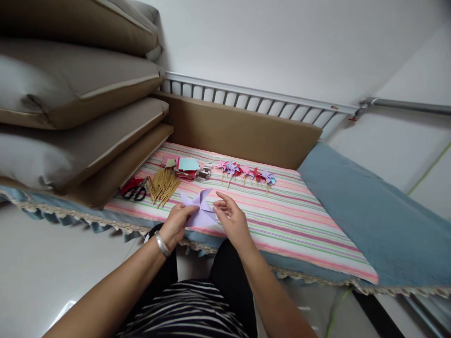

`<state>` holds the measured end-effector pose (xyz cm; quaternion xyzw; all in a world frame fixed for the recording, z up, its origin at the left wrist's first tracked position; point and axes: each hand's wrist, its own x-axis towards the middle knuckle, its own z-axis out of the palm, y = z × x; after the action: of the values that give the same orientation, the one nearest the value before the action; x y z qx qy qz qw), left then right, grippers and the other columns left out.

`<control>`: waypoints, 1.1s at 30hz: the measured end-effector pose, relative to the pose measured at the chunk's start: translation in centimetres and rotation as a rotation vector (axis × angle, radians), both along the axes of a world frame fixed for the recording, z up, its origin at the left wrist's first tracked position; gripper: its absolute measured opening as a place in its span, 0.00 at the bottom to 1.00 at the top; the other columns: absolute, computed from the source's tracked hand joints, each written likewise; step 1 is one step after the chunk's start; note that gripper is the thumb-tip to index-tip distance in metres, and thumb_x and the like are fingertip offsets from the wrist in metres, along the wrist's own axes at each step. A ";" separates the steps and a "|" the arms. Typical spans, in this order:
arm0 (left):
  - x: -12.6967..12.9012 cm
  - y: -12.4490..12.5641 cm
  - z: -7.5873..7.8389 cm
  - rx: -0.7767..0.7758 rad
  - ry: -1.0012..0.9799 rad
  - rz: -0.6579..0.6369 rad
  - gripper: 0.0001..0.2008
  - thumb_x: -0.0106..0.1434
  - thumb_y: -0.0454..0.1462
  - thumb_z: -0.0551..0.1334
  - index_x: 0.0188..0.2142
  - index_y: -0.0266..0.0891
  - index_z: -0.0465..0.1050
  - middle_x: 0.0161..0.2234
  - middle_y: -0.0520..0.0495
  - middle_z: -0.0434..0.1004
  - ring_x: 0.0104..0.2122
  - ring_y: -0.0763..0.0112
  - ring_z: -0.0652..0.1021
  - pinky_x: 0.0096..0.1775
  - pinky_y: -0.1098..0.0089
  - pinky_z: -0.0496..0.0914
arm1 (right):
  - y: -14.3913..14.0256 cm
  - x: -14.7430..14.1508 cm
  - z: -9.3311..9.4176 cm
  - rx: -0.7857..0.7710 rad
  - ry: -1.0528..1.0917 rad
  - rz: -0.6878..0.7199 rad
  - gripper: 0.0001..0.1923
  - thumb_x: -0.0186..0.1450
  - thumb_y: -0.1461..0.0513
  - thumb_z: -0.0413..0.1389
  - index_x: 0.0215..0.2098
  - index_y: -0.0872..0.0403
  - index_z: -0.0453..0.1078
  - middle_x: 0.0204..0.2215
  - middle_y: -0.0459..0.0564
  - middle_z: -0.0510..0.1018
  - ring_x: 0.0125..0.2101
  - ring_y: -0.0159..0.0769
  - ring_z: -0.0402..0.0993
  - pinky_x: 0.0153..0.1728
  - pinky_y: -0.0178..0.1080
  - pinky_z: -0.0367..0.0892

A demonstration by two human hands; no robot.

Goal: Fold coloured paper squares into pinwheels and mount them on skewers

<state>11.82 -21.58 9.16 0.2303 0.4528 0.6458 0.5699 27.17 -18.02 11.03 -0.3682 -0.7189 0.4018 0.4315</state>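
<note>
My left hand [177, 224] pinches a lavender paper pinwheel [203, 217], the thumb pressing near its middle where the blades fold in. The pinwheel has no stick visible on it. At its right edge is my right hand [230, 217], fingers loosely bent and apart, the thumb tip close to a paper blade. I cannot tell whether that thumb touches the paper. Behind my left hand lies a pile of thin wooden sticks [164, 186], with black-handled scissors [135, 190] to its left. Farther back rests a stack of coloured paper sheets [188, 164].
Several finished pinwheels on sticks [246, 172] lie in a row on the striped cloth [292, 220]. A small shiny box [205, 172] sits beside the paper. Large cushions [81, 84] are stacked at left; a brown padded panel [239, 129] stands along the back.
</note>
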 end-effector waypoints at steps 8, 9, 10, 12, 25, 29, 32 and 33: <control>-0.6 0.5 0.7 -0.041 0.028 -0.014 0.09 0.39 0.33 0.69 0.23 0.34 0.73 0.17 0.50 0.73 0.21 0.69 0.73 0.27 0.71 0.65 | -1.5 2.9 -1.9 0.540 -0.293 -0.029 0.14 0.60 0.67 0.53 0.43 0.47 0.72 0.55 0.52 0.66 0.54 0.44 0.61 0.53 0.51 0.59; -0.5 0.5 0.7 -0.040 0.029 -0.021 0.09 0.39 0.33 0.69 0.22 0.34 0.73 0.17 0.50 0.74 0.21 0.70 0.73 0.27 0.71 0.65 | -1.4 2.8 -2.0 0.561 -0.293 -0.037 0.13 0.60 0.67 0.53 0.41 0.48 0.72 0.56 0.52 0.65 0.55 0.45 0.60 0.53 0.52 0.59; -0.3 0.5 0.8 -0.039 0.030 -0.028 0.09 0.39 0.33 0.69 0.22 0.34 0.73 0.18 0.49 0.75 0.20 0.71 0.73 0.27 0.71 0.65 | -1.3 2.7 -2.0 0.577 -0.288 -0.041 0.12 0.60 0.67 0.53 0.39 0.49 0.73 0.56 0.53 0.65 0.55 0.45 0.59 0.53 0.52 0.59; -0.1 0.3 1.0 -0.037 0.034 -0.040 0.08 0.39 0.33 0.69 0.21 0.34 0.73 0.19 0.49 0.75 0.20 0.72 0.72 0.27 0.71 0.64 | -1.1 2.3 -1.7 0.581 -0.270 -0.035 0.10 0.61 0.66 0.53 0.36 0.49 0.74 0.55 0.53 0.66 0.56 0.45 0.59 0.54 0.52 0.58; -0.2 0.0 1.2 -0.031 0.032 -0.057 0.07 0.39 0.32 0.69 0.21 0.34 0.74 0.18 0.50 0.75 0.19 0.73 0.72 0.26 0.72 0.64 | -0.3 1.9 -0.8 0.393 -0.258 0.059 0.10 0.61 0.65 0.54 0.35 0.47 0.75 0.60 0.49 0.61 0.61 0.43 0.51 0.58 0.52 0.51; -0.3 0.0 1.1 -0.025 0.020 -0.066 0.07 0.39 0.32 0.69 0.20 0.34 0.73 0.18 0.50 0.75 0.19 0.74 0.72 0.26 0.72 0.64 | -0.3 2.3 -1.2 0.400 -0.268 0.075 0.11 0.60 0.67 0.53 0.36 0.48 0.75 0.60 0.50 0.60 0.61 0.42 0.51 0.58 0.52 0.51; -0.2 -0.1 1.3 -0.026 0.020 -0.073 0.06 0.39 0.32 0.69 0.20 0.34 0.73 0.18 0.50 0.75 0.19 0.74 0.72 0.26 0.72 0.64 | -0.4 2.3 -1.2 0.409 -0.268 0.094 0.13 0.58 0.69 0.52 0.35 0.48 0.75 0.60 0.49 0.60 0.61 0.42 0.51 0.58 0.52 0.51; -0.2 -0.1 1.4 -0.028 0.022 -0.075 0.06 0.39 0.32 0.69 0.19 0.34 0.73 0.17 0.51 0.75 0.18 0.74 0.71 0.25 0.73 0.64 | -0.5 2.3 -1.1 0.409 -0.264 0.098 0.13 0.58 0.69 0.52 0.34 0.48 0.75 0.60 0.49 0.61 0.61 0.42 0.51 0.58 0.51 0.51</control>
<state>11.65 -21.72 10.56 0.2463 0.4593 0.6148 0.5919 29.48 -18.50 9.92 -0.2871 -0.8525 0.2166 0.3792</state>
